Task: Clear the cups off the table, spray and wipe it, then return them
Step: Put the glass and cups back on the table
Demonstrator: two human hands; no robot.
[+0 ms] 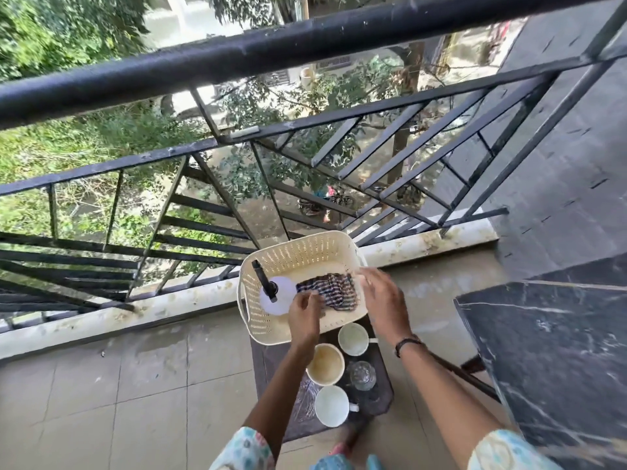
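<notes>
A small dark table (378, 396) stands on the balcony floor. On it sit a white mug (354, 339), a stained cream cup (325, 363), a clear glass (362, 375) and another white mug (331, 406). A cream perforated basket (298, 256) rests on the table's far end and holds a spray bottle (276, 293) with a black nozzle and a checked cloth (330, 290). My left hand (304, 315) pinches the cloth's near-left edge inside the basket. My right hand (381, 296) hovers over the basket's right rim with fingers spread.
A black metal railing (217, 144) runs along the balcony edge just beyond the basket, above a pale kerb (101, 320). A dark marble slab (549, 361) stands at the right. Tiled floor (135, 385) lies to the left of the table.
</notes>
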